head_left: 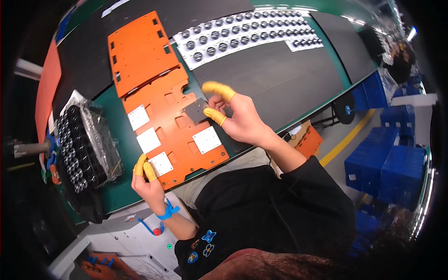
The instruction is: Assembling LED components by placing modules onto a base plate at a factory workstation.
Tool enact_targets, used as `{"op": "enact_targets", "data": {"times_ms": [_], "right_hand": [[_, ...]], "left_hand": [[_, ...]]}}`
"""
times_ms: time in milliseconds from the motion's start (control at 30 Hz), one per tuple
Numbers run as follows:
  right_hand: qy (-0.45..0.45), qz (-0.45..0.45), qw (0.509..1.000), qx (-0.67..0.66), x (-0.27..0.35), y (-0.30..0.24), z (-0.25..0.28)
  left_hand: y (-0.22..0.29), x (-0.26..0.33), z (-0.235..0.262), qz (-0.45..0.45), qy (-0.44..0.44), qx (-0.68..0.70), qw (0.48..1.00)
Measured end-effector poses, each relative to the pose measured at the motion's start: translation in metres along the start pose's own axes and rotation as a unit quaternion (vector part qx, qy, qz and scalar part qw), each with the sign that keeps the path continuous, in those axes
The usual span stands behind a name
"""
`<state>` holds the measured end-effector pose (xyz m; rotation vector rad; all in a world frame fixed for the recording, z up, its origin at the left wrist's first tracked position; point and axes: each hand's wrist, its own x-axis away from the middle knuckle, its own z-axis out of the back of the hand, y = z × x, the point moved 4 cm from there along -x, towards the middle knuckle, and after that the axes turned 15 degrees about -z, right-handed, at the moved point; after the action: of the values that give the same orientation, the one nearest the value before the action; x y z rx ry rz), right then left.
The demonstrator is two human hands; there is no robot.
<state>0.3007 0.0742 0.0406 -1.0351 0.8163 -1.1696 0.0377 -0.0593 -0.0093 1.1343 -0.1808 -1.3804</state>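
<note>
An orange fixture board (182,161) with cut-outs lies on the table in front of me, and a hinged orange cover (140,53) is folded back beyond it. Several white square plates (160,164) sit on the board, three along its left side and another white plate (207,140) at its right. My right hand (238,114), in yellow finger cots, pinches a dark grey square plate (196,110) over the board, its index finger raised. At the board's left edge, my left hand (148,182) has its yellow-covered fingertips drawn together beside the nearest white plate; what they grip is hidden.
Rows of black round parts on white plates (224,44) stand at the back on dark mats. To the left is a black tray (74,149) of round black parts with clear plastic wrap (100,140). Blue bins (382,161) are stacked at the right beyond the table.
</note>
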Motion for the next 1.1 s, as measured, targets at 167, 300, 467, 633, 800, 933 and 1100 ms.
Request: {"op": "enact_targets", "data": {"times_ms": [167,300,467,633,800,933,1100], "right_hand": [[0.115,0.074,0.978,0.158,-0.006,0.022,0.062],[0.185,0.011,0.939,0.29,0.005,0.053,0.129],[0.161,0.027,0.88,0.446,0.016,0.069,0.168],[0.185,0.006,0.913,0.364,0.016,0.067,0.169],[0.172,0.008,0.931,0.321,-0.001,0.078,0.167],[0.229,0.036,0.924,0.305,-0.022,0.087,0.188],[0.285,0.124,0.865,0.395,-0.058,0.095,0.22]], "left_hand": [[-0.001,0.002,0.002,0.014,-0.011,0.009,1.0],[0.014,-0.006,0.001,-0.004,-0.03,-0.015,0.999],[0.01,-0.002,0.001,0.0,-0.026,-0.026,0.999],[0.0,0.001,-0.001,0.022,-0.009,0.003,1.0],[-0.001,0.002,0.0,0.013,-0.011,-0.02,1.0],[-0.001,0.002,-0.001,0.026,-0.009,-0.006,1.0],[-0.004,0.006,0.001,0.03,0.002,0.016,0.999]]}}
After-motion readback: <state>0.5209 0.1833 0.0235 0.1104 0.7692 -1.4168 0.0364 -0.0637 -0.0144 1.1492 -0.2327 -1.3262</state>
